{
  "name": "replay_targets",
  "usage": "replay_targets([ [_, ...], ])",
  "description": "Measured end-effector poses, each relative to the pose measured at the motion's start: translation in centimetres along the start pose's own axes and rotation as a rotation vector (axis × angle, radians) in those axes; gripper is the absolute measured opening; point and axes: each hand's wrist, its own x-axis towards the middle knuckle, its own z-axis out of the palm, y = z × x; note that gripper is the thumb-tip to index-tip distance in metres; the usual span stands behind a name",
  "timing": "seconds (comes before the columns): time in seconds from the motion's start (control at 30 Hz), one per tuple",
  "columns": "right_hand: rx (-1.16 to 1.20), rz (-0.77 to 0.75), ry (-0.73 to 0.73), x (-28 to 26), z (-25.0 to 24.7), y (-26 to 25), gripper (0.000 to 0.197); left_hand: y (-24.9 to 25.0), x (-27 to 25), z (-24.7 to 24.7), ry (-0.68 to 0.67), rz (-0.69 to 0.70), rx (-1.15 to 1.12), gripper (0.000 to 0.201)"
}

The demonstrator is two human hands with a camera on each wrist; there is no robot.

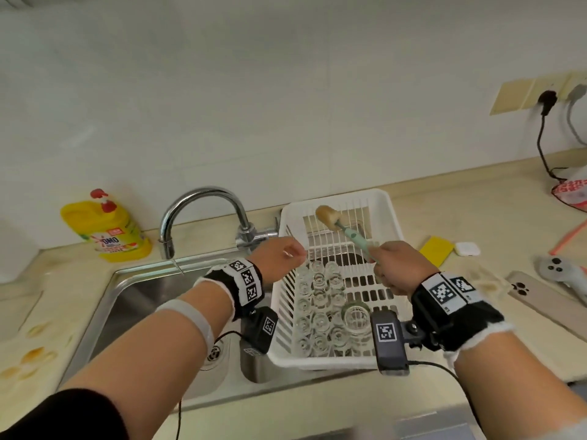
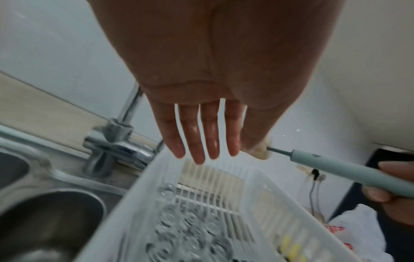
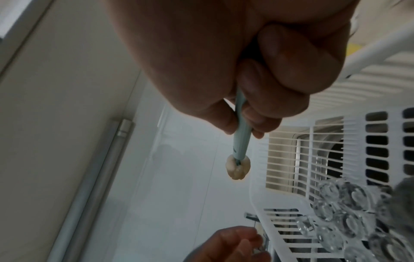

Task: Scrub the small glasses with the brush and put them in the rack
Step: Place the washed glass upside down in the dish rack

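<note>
Right hand (image 1: 398, 268) is wrapped in a fist around the pale green plastic handle of the brush (image 1: 344, 233); the handle tapers to a thin metal stem, ending in a rounded beige sponge head that looks lumpy and worn. The brush is tilted up and away over the far half of the rack, head in the air, touching nothing. Left hand (image 1: 279, 254) holds nothing: fingers (image 2: 210, 134) straight and slightly spread in the left wrist view, skin wet and glossy, hovering above the rack's left rim near the tap. Rack (image 1: 389, 214) is a white moulded plastic basket, rectangular, with slatted walls and a slotted floor, sitting over the right part of the sink with its right side on the counter. Inside it, the small glasses (image 1: 320, 308) are packed in rows along the left half: clear, thick-based, most mouth-down, touching each other. One larger clear glass (image 1: 355, 315) lies on its side just beside them, mouth toward the camera. The rack's right half is bare slats. Sink (image 1: 143, 300) is brushed stainless steel with a round drain; chrome gooseneck tap (image 1: 203, 211) arcs above it. Yellow detergent bottle (image 1: 108, 230) with red pump stands on the beige counter left of the tap.
</note>
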Motion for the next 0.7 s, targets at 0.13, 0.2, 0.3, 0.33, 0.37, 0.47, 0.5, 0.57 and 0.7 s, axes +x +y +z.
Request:
replay_targets([
  [0.13,-0.278,-0.053,0.032,2.5,2.2,-3.3,0.034,-4.1,2.8,-2.1,0.088,-0.078,0.187,0.035],
  [0.2,-0.379,-0.054,0.051,3.7,3.0,-4.8,0.035,-5.7,4.5,-2.6,0.040,-0.082,0.341,0.053],
  [0.3,-0.453,-0.048,0.083,4.9,3.8,-6.5,0.038,-7.6,6.9,-2.7,-0.026,-0.004,0.647,0.072],
  [0.33,-0.462,-0.047,0.093,5.4,3.9,-6.9,0.038,-7.9,7.6,-2.7,-0.037,0.023,0.718,0.078],
  [0.37,-0.468,-0.044,0.100,5.8,4.0,-7.3,0.038,-8.3,8.3,-2.6,-0.053,0.036,0.764,0.082],
  [0.47,-0.470,-0.033,0.105,6.9,3.9,-8.2,0.038,-8.6,10.2,-2.2,-0.083,0.057,0.840,0.084],
  [0.5,-0.466,-0.028,0.100,7.3,3.9,-8.4,0.037,-8.6,10.6,-2.2,-0.082,0.057,0.863,0.083],
  [0.57,-0.470,-0.022,0.082,8.2,3.8,-8.7,0.035,-8.5,11.0,-2.1,-0.054,0.054,0.913,0.078],
  [0.7,-0.481,-0.016,0.042,10.0,3.9,-9.1,0.033,-8.3,10.5,-1.9,-0.052,-0.019,0.954,0.084],
])
